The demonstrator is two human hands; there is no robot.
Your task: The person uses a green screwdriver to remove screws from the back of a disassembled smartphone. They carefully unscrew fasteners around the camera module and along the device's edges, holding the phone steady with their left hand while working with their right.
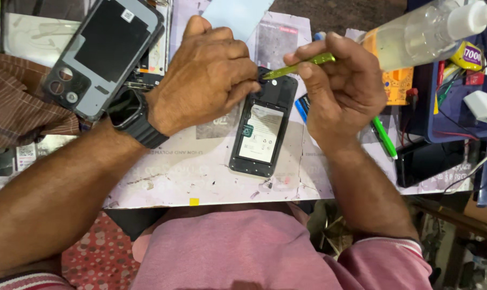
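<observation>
While our left hand (206, 75) pins the opened phone (262, 131) mid-worktop (190, 177), our right hand (340, 80), grip closed on green tweezers (297, 65), works its twelve-o'clock end; next calls for careful lifting.

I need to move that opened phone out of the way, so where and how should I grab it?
Probably by the two long side edges of the phone, near its lower end, coming from the near table edge. Its back is off, so the battery faces up, and the left hand and the green tool crowd its top.
</observation>
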